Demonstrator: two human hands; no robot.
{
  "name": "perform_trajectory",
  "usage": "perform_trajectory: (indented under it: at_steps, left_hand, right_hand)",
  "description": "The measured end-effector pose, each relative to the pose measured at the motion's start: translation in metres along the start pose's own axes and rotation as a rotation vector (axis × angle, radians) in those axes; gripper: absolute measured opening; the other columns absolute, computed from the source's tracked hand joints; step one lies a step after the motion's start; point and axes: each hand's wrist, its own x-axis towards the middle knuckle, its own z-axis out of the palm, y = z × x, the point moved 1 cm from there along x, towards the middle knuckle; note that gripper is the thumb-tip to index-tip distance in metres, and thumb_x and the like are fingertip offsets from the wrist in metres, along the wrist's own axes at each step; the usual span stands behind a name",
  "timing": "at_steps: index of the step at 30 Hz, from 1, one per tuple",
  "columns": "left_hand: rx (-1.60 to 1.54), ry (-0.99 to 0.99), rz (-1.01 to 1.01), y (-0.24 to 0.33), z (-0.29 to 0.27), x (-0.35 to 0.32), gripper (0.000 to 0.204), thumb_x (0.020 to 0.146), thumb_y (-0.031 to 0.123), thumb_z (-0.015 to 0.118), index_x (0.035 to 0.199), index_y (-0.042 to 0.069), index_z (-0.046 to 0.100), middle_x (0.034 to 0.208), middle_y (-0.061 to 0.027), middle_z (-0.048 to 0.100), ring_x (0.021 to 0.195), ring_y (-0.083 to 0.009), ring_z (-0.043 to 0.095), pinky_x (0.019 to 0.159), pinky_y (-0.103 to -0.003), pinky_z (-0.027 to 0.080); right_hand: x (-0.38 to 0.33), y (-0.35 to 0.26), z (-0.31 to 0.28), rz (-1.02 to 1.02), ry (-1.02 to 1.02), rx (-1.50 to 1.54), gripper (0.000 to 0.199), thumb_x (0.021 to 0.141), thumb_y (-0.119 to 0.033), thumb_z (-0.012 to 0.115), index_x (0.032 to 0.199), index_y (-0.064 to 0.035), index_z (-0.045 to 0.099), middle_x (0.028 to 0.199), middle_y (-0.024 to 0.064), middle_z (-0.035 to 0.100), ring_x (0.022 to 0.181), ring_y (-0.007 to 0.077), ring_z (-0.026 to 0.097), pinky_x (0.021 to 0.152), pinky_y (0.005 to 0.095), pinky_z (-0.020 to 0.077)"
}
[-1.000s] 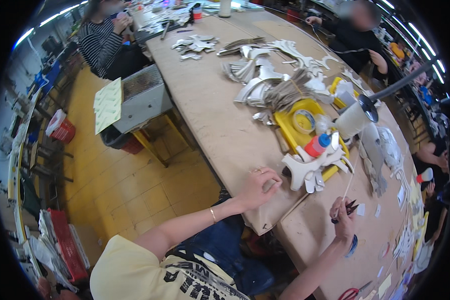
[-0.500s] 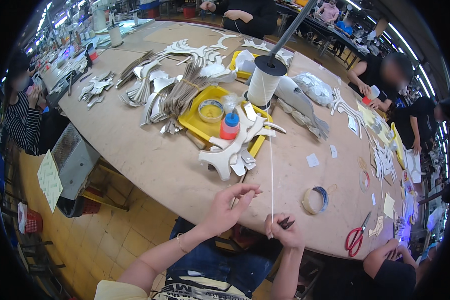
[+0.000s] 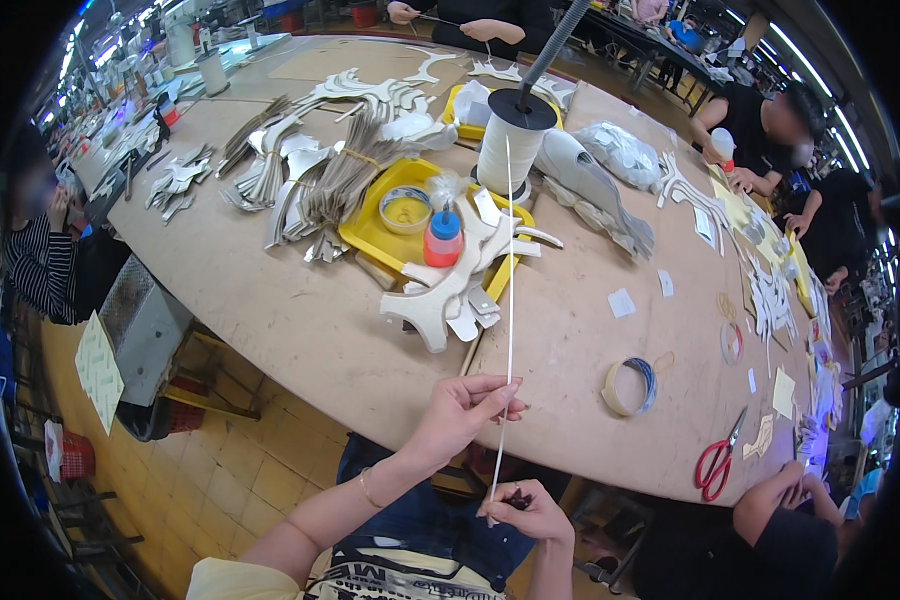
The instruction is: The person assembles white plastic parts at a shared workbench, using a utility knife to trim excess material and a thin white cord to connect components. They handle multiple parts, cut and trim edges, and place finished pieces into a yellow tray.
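Observation:
A narrow white cord (image 3: 511, 300) runs taut from a large white spool (image 3: 515, 150) with a black top flange down to my hands. Thumb and fingers of my left hand (image 3: 460, 412) are closed on the cord at the table's front edge. Lower down, in front of my lap, my right hand (image 3: 538, 515) grips the same cord near its lower end. A small dark tool (image 3: 519, 499) also sits in that hand; its kind is mostly hidden by the fingers.
Beyond my hands, a yellow tray (image 3: 370, 235) holds a tape roll, a red bottle (image 3: 443, 245) with a blue cap, and white cut pieces (image 3: 425, 308). Bundled pieces (image 3: 340, 180) lie behind. Rightward are another tape roll (image 3: 622, 390) and red-handled scissors (image 3: 712, 468). Other people sit around the table.
My left hand, open beside the cord before, has closed on it. My right hand has moved down and left, drawing more cord from the spool.

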Motion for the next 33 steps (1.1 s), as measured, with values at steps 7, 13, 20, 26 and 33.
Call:
perform_trajectory:
  at_steps: [7,13,20,26,33]
  left_hand:
    - [0.050,0.091,-0.038,-0.019,-0.012,-0.026,0.025,0.098,0.011,0.059,0.116,-0.004,0.066,0.091,-0.0089,0.072,0.084,-0.0115,0.068,0.081,-0.026,0.055]
    - [0.113,0.038,-0.039,-0.037,-0.006,-0.050,0.022,0.097,0.012,0.061,0.111,-0.003,0.068,0.091,-0.0068,0.073,0.084,-0.0084,0.068,0.075,-0.023,0.054]
    - [0.280,-0.045,0.028,-0.053,0.003,-0.063,0.024,0.097,0.017,0.062,0.113,0.001,0.070,0.091,-0.0051,0.074,0.083,-0.0063,0.066,0.075,-0.023,0.052]
    - [0.343,-0.050,-0.010,-0.066,0.001,-0.065,0.025,0.097,0.017,0.061,0.115,0.001,0.069,0.092,-0.0060,0.074,0.086,-0.0061,0.066,0.077,-0.024,0.052]
    - [0.481,-0.103,-0.006,-0.066,0.008,-0.063,0.025,0.095,0.018,0.063,0.113,0.001,0.070,0.094,-0.0092,0.075,0.087,-0.0098,0.069,0.078,-0.025,0.053]
  right_hand:
    - [0.000,-0.040,0.005,0.088,0.302,-0.774,0.038,0.086,-0.016,0.074,0.119,0.0009,0.065,0.083,0.0146,0.071,0.071,0.0110,0.063,0.063,0.0256,0.0505]
    - [-0.016,-0.067,-0.020,0.067,0.675,-0.888,0.025,0.090,-0.012,0.068,0.112,0.0012,0.067,0.080,0.0085,0.069,0.076,0.0114,0.063,0.070,0.0266,0.0504]
    - [0.010,-0.056,-0.063,-0.197,1.239,-1.401,0.032,0.091,-0.016,0.064,0.118,0.0009,0.063,0.126,0.0204,0.057,0.104,0.0342,0.063,0.087,0.0390,0.0508]
    - [0.019,-0.034,-0.059,-0.129,1.362,-1.396,0.030,0.089,-0.017,0.063,0.117,-0.0050,0.065,0.133,0.0179,0.056,0.110,0.0375,0.062,0.088,0.0416,0.0504]
    - [0.018,-0.033,-0.056,-0.295,1.382,-1.285,0.020,0.087,-0.011,0.064,0.105,-0.0050,0.068,0.121,0.0159,0.062,0.102,0.0350,0.064,0.084,0.0419,0.0519]
